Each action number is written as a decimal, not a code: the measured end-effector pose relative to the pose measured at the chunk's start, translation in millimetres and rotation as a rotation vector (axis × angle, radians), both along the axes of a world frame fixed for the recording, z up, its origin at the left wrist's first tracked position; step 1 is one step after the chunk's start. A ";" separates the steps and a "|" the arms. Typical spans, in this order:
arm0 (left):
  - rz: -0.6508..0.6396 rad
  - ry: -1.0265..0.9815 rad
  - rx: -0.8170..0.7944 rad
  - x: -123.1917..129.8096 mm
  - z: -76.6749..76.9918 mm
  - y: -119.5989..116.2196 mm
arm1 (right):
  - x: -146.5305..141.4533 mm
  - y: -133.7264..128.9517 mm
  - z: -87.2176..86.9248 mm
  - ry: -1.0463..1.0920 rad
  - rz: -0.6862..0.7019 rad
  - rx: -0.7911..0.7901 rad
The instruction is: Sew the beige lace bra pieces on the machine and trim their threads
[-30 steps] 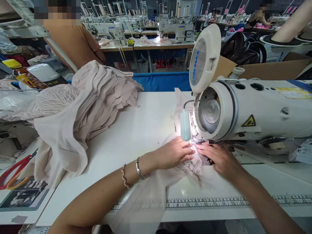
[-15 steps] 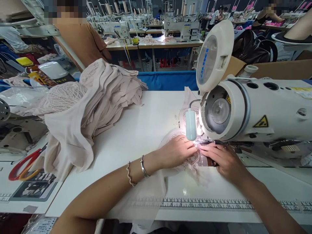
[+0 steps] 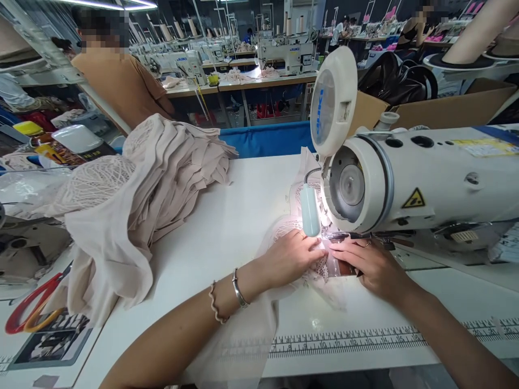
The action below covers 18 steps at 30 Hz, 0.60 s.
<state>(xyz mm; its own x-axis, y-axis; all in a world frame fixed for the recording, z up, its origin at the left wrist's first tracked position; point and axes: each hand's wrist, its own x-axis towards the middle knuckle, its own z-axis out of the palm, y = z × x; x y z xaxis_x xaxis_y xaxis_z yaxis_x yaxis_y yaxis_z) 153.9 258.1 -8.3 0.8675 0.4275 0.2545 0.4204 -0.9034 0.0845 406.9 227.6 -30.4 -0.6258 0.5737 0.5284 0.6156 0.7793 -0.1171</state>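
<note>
Some lace (image 3: 323, 268) beneath both hands (image 3: 290, 257)

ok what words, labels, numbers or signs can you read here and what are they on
"JUKI": far machine, and the one left of it, fainter.
Warning triangle, wordless: near machine.
Blue letters: raised cover; unclear.
Yellow label: near machine; too small.
Numbers: ruler; too small to be sure.
Bottle and can print: blurred.
Paper at right: blurred.

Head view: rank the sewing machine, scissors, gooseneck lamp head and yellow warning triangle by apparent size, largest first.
1. Sewing machine
2. Red-and-orange scissors
3. Gooseneck lamp head
4. Yellow warning triangle
</note>
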 end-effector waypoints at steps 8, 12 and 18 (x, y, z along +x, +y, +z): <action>-0.013 0.009 0.066 0.8 -2.7 -1.0 | -6.4 0.8 5.7 -0.013 -0.005 0.073; -0.005 0.006 0.013 0.3 -3.5 0.2 | -8.1 -1.0 8.6 -0.008 0.009 0.086; 0.117 0.016 -0.002 4.1 -6.9 -4.6 | -8.5 -1.0 7.0 -0.035 -0.060 0.061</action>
<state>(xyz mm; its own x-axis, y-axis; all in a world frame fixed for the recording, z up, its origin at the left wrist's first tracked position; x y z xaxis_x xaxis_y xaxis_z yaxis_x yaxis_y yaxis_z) 158.0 253.5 -15.3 0.8155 0.5267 0.2399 0.5244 -0.8478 0.0786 398.4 226.6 -23.4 -0.6099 0.5783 0.5418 0.6646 0.7457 -0.0478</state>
